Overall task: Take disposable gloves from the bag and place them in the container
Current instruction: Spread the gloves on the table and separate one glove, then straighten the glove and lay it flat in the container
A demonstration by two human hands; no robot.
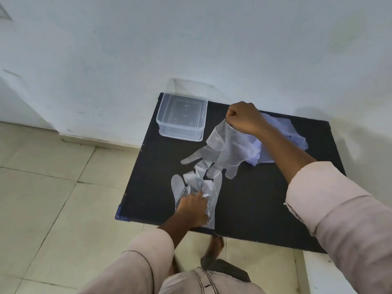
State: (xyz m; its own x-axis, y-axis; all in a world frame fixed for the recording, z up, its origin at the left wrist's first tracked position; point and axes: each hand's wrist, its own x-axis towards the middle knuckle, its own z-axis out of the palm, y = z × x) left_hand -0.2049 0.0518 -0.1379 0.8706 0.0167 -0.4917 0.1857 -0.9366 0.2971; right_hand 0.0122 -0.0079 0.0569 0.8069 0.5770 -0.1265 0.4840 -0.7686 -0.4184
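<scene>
A clear plastic container (pixel 182 116) stands open at the far left corner of the black table (pixel 265 209). My right hand (pixel 244 117) is closed on the cuff of a clear disposable glove (pixel 222 151), which hangs with its fingers brushing the table. My left hand (pixel 193 209) presses and grips a second clear glove (pixel 199 187) lying crumpled near the table's front edge. The glove bag (pixel 284 134), pale bluish plastic, lies behind my right forearm and is partly hidden by it.
A white wall stands right behind the table. Beige floor tiles (pixel 53 198) spread to the left. My foot (pixel 214 249) shows below the table's front edge. The container's clear lid (pixel 191 87) leans against the wall behind it.
</scene>
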